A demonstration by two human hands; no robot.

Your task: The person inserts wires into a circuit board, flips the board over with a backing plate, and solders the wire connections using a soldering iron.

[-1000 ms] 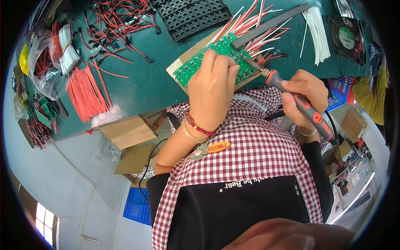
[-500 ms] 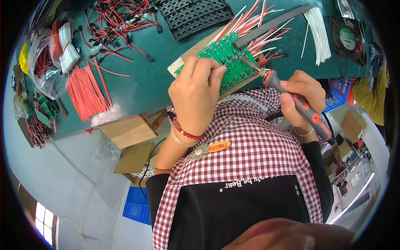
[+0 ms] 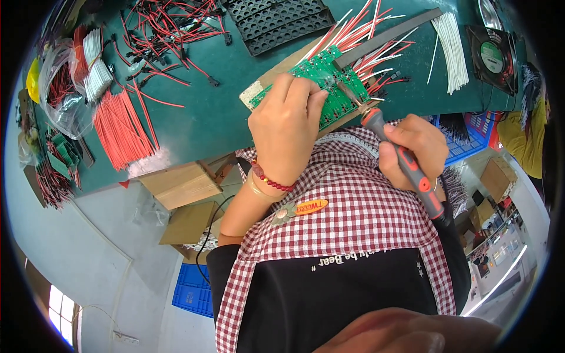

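My right hand (image 3: 419,147) is closed round the grey-and-red handle of a soldering iron (image 3: 410,166). Its metal tip points up and left, over the green circuit board panel (image 3: 336,101). My left hand (image 3: 283,126) is bent over the board's left part, thumb and fingers pinched together near the iron's tip; whatever they hold is hidden. Red and white wires (image 3: 376,60) stick out from the board's far side. A dark flat bar (image 3: 385,39) lies across them and the board's far edge. Under the board is a light brown backing (image 3: 252,94).
Loose red-black wires with connectors (image 3: 170,35) and a black perforated tray (image 3: 276,23) lie at the back. Red wire bundles (image 3: 122,129) are at left. White wires (image 3: 452,56) and a black fan (image 3: 493,57) sit at right on the green table (image 3: 206,126).
The soldering iron has swung left and its handle end has dropped nearer my body. My left hand has shifted slightly right, still pinched over the board.
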